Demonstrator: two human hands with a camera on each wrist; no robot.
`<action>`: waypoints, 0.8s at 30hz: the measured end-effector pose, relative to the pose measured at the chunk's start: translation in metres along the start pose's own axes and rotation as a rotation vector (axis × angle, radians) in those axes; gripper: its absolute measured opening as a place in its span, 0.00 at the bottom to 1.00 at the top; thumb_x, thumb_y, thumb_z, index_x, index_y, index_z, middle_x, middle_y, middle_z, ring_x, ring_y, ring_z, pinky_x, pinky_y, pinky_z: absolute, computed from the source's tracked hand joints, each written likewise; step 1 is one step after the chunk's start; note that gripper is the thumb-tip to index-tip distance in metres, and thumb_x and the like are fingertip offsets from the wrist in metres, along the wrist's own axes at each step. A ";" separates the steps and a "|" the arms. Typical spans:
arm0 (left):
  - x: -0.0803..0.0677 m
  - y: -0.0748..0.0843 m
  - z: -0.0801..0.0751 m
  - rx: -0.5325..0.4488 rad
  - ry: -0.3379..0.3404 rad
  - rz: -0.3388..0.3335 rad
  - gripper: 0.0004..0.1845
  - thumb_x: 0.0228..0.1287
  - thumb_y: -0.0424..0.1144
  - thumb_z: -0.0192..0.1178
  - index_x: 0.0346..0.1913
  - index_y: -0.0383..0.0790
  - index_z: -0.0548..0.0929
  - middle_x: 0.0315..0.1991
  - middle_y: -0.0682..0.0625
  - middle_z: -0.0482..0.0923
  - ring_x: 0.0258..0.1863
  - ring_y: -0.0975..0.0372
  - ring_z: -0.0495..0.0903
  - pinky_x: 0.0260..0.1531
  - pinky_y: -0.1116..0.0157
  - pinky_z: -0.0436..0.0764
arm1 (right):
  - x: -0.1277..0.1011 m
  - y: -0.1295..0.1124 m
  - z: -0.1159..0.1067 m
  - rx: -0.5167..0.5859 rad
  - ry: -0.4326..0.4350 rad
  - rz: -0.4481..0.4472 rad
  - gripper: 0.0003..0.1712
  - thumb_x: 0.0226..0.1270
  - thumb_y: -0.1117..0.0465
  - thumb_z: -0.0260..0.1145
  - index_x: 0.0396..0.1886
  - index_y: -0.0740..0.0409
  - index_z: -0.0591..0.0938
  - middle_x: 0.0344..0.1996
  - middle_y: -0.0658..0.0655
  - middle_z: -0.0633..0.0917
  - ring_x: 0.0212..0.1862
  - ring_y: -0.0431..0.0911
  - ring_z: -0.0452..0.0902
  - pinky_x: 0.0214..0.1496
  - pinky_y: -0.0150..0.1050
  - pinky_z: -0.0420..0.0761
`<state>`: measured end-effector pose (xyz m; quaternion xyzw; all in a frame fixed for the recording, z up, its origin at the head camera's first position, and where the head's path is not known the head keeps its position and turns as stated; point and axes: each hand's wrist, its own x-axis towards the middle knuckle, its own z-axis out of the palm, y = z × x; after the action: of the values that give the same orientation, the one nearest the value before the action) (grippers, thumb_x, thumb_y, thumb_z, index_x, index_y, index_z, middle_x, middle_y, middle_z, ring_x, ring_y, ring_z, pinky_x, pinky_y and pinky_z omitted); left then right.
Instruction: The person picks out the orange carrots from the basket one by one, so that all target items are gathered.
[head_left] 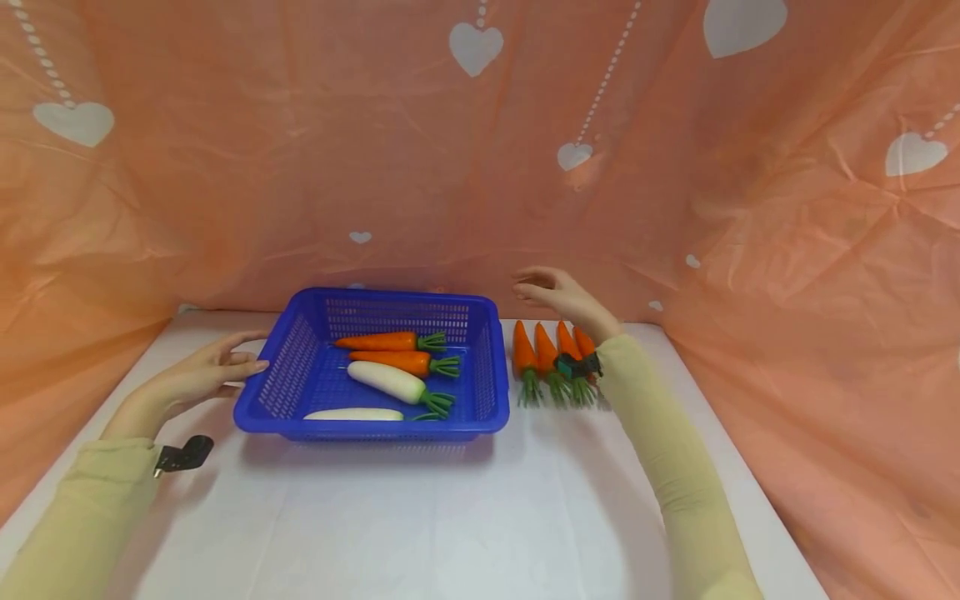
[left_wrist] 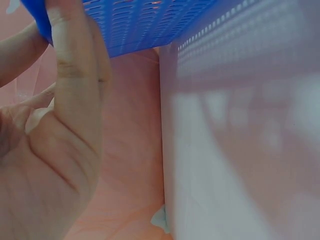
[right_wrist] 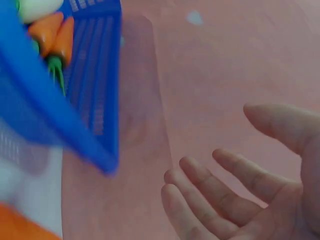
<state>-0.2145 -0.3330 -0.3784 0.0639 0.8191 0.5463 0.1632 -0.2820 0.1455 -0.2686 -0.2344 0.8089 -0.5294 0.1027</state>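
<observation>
**A:** What are the hands doing?

**B:** The left hand (head_left: 197,379) lies with straight, relaxed fingers against the left wall of the blue basket (head_left: 279,379), touching it without clasping. The right hand (head_left: 558,293) hovers spread and empty just past the basket's right far corner, above the loose carrots (head_left: 551,360).

**A:** How would the basket handle?

**B:** I'd judge it light, stiff perforated plastic, slightly flexible. The rolled rim on the two short sides looks the best hold; the vegetables could roll if it tips.

**A:** Where is it, and what's the count?

**B:** It sits on the white table (head_left: 450,517). Inside it are two carrots (head_left: 390,352) and two white radishes (head_left: 386,382). Four more carrots lie in a row just right of the basket.
</observation>
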 end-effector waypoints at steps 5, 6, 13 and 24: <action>0.001 -0.001 -0.001 0.005 -0.003 -0.002 0.39 0.63 0.44 0.53 0.68 0.40 0.41 0.50 0.34 0.67 0.40 0.56 0.77 0.41 0.57 0.75 | 0.049 0.036 0.012 -0.073 -0.167 0.016 0.28 0.62 0.50 0.58 0.60 0.53 0.68 0.55 0.59 0.72 0.54 0.51 0.69 0.54 0.48 0.68; 0.001 -0.001 -0.001 0.010 -0.001 -0.001 0.38 0.63 0.44 0.53 0.68 0.39 0.42 0.49 0.35 0.68 0.40 0.56 0.77 0.41 0.57 0.75 | 0.055 0.040 0.019 -0.074 -0.173 0.012 0.27 0.61 0.50 0.59 0.59 0.53 0.68 0.54 0.58 0.72 0.52 0.50 0.70 0.54 0.48 0.68; 0.003 0.000 0.000 -0.009 0.009 0.004 0.37 0.63 0.43 0.53 0.67 0.39 0.44 0.43 0.40 0.72 0.37 0.56 0.78 0.38 0.60 0.76 | 0.078 0.050 0.062 -0.067 -0.277 -0.004 0.23 0.62 0.54 0.58 0.56 0.57 0.71 0.51 0.58 0.75 0.49 0.48 0.73 0.50 0.41 0.72; 0.003 -0.001 0.000 -0.005 0.013 0.007 0.36 0.63 0.42 0.53 0.66 0.38 0.45 0.42 0.41 0.73 0.37 0.57 0.78 0.37 0.61 0.77 | 0.096 0.062 0.102 -0.173 -0.407 0.126 0.27 0.61 0.52 0.59 0.58 0.59 0.70 0.51 0.52 0.74 0.52 0.49 0.71 0.52 0.43 0.70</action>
<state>-0.2171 -0.3322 -0.3803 0.0628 0.8185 0.5493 0.1563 -0.3399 0.0363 -0.3591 -0.2933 0.8268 -0.3925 0.2764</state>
